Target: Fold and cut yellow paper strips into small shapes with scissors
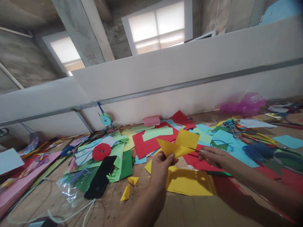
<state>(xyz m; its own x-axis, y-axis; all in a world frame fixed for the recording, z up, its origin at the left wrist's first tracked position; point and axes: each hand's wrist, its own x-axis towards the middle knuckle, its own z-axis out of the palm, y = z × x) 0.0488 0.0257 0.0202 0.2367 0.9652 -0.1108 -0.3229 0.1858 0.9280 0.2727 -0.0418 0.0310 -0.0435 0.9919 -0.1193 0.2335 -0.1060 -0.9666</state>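
Near the middle of the view my left hand [163, 164] pinches a yellow paper piece [174, 148] with a pointed left end. My right hand [210, 155] is closed at the paper's right side, on a thin dark object too small to make out clearly. Behind the held piece is another yellow paper [187, 138]. Below my hands a stack of yellow paper [189, 181] rests on the table. Small yellow scraps [126, 193] lie left of my left forearm.
A black phone [101, 178] with a white cable lies at the left. Red paper [142, 146] and other coloured sheets cover the middle. Dark blue yarn [259, 152] is at the right, a pink plastic bag [248, 104] by the white partition [153, 78].
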